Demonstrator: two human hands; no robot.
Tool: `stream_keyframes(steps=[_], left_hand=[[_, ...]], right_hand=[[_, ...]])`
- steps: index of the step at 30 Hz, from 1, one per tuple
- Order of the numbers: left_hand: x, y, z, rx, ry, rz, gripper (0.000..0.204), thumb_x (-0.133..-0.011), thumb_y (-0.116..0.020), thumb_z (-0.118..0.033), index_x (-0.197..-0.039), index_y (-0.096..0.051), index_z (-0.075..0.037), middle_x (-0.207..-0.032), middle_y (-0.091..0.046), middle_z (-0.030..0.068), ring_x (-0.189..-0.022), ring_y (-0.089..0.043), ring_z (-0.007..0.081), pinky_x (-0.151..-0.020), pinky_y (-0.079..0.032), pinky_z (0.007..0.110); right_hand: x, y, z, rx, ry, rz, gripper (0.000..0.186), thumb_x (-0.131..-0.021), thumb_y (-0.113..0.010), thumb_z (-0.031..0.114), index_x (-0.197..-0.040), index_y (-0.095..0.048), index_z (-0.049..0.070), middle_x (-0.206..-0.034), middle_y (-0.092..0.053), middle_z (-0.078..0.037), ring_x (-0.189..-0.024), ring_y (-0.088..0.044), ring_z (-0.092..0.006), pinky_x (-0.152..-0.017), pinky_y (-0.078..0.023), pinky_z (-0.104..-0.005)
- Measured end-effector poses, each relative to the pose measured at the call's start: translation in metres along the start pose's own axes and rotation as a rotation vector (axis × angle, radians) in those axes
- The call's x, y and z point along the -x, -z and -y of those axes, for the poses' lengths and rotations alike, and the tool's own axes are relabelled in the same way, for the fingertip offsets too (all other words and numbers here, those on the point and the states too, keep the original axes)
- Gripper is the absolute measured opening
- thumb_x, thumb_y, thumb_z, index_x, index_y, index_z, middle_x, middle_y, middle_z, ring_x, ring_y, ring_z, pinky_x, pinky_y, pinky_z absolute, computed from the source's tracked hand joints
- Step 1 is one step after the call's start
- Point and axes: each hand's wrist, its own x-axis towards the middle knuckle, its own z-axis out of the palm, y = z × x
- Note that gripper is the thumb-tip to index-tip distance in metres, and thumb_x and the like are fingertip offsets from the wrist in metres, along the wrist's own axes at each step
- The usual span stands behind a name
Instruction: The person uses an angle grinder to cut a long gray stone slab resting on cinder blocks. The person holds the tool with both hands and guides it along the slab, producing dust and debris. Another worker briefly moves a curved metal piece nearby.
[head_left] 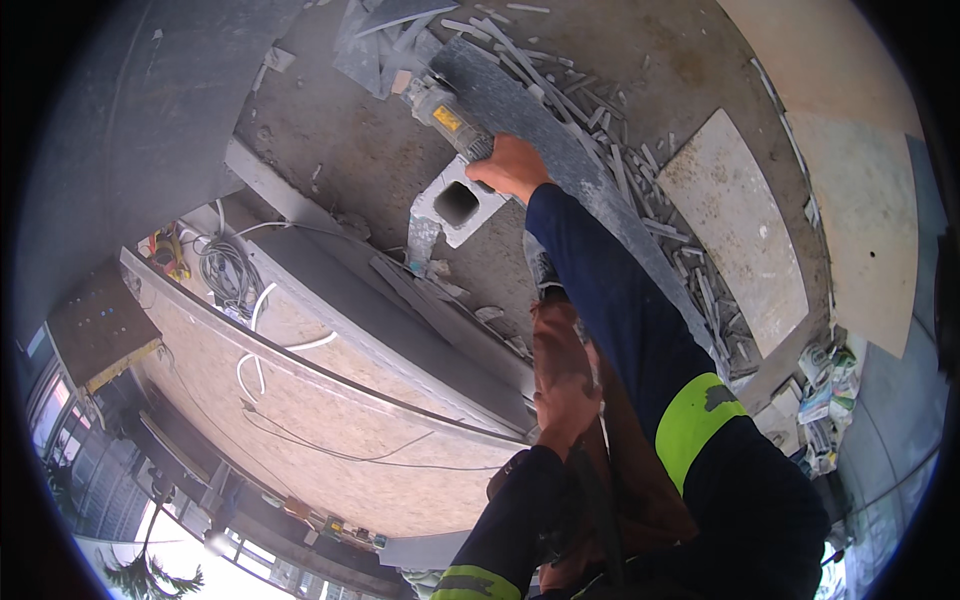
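Your right hand [510, 165] has its fingers wrapped around the body of the grinder [450, 118], which rests on the long grey stone slab [560, 150] just beyond the hollow concrete block [458, 205]. Your left hand [562, 385] lies lower down the same slab, fingers flat, holding nothing. You look mid-cut; continuing calls for a steady push along the slab, away from the block.

Dim, flat daylight w/ glare bottom-left, heavy fisheye bend, dark vignette at edges
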Motion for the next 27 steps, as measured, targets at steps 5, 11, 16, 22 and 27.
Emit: stream_keyframes(steps=[5, 11, 16, 22, 27], left_hand=[[0.001, -0.004, -0.001, 0.007, 0.012, 0.033, 0.037, -0.093, -0.072, -0.046, -0.117, -0.078, -0.019, -0.130, -0.073, 0.0028, -0.138, -0.058, 0.0321, -0.107, -0.050, 0.057], [0.003, 0.002, -0.004, -0.014, 0.011, 0.034, 0.037, -0.093, -0.072, -0.047, -0.117, -0.079, -0.019, -0.130, -0.073, 0.0027, -0.134, -0.061, 0.0308, -0.106, -0.051, 0.055], [-0.001, -0.002, 0.001, 0.032, 0.015, 0.022, 0.035, -0.094, -0.070, -0.043, -0.117, -0.079, -0.018, -0.130, -0.073, 0.0031, -0.133, -0.062, 0.0295, -0.106, -0.051, 0.053], [-0.001, 0.012, -0.001, 0.055, 0.021, 0.045, 0.036, -0.092, -0.070, -0.036, -0.121, -0.078, -0.018, -0.132, -0.073, 0.0035, -0.133, -0.063, 0.0281, -0.107, -0.050, 0.054], [-0.003, 0.015, -0.001, 0.046, 0.020, 0.070, 0.036, -0.091, -0.071, -0.034, -0.123, -0.078, -0.019, -0.134, -0.073, 0.0032, -0.133, -0.063, 0.0277, -0.108, -0.050, 0.055]], right_hand=[[0.007, 0.001, -0.001, 0.020, -0.039, -0.005, 0.059, -0.073, -0.082, 0.037, -0.114, -0.076, -0.005, -0.111, -0.078, -0.028, -0.107, -0.077, -0.0428, -0.093, -0.061, -0.0466], [0.007, -0.003, -0.011, 0.031, 0.019, -0.015, 0.060, -0.074, -0.083, 0.038, -0.116, -0.075, -0.005, -0.112, -0.078, -0.027, -0.108, -0.076, -0.0431, -0.093, -0.060, -0.0474], [-0.002, -0.005, -0.004, -0.016, -0.016, 0.010, 0.055, -0.073, -0.082, 0.036, -0.110, -0.077, -0.005, -0.106, -0.079, -0.026, -0.103, -0.078, -0.0416, -0.090, -0.061, -0.0464], [-0.013, -0.002, 0.009, -0.043, -0.004, 0.025, 0.051, -0.073, -0.081, 0.035, -0.105, -0.078, -0.005, -0.096, -0.080, -0.025, -0.096, -0.080, -0.0387, -0.086, -0.062, -0.0445], [-0.013, -0.003, 0.006, -0.033, 0.025, -0.021, 0.053, -0.073, -0.081, 0.035, -0.106, -0.078, -0.006, -0.099, -0.080, -0.026, -0.098, -0.080, -0.0391, -0.088, -0.062, -0.0446]])
